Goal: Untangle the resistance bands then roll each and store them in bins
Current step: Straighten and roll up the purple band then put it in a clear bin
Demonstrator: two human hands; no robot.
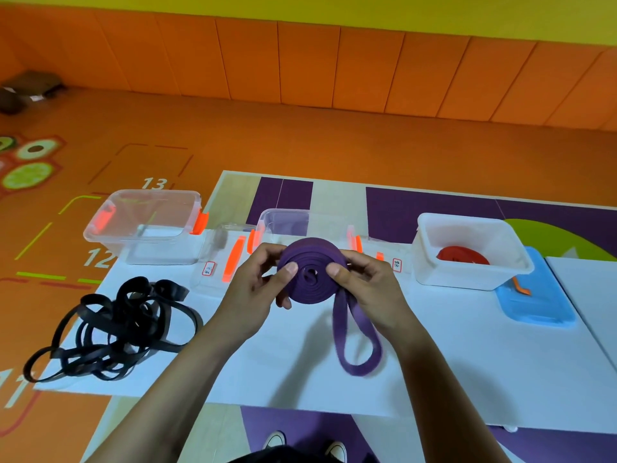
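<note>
status: you're sitting at roughly a third done, by my read. the red band (pixel 462 255) is lying rolled inside the white bin (pixel 450 279) on your right, so that one is looking finished.

you're working the purple band (pixel 310 290) now. most of it is wound into a flat coil that you're holding up above the table (pixel 467 362), just in front of the middle clear bin (pixel 283 222). your left hand (pixel 257 282) is gripping the coil's left edge, thumb pressing on the face, fingers curling behind. your right hand (pixel 370 282) is pinching the right edge the same way, thumb near the centre. a short loop of tail is hanging from the coil under your right hand. i can't tell whether its lower end is touching the table. that tail is what's left to wind before binning.

the black bands (pixel 117 325) are lying in one tangled heap at the table's left end, and i can't count them. they're all needing untangling, rolling and storing.

the left clear bin (pixel 100 235) is standing open and looking empty. a clear lid with orange latches (pixel 230 262) is lying flat between the two clear bins, and a blue lid (pixel 534 305) is lying beside the white bin. nothing is blocking your path to the middle bin. the main risk i'm seeing is the coil springing open if a thumb is easing off.
</note>
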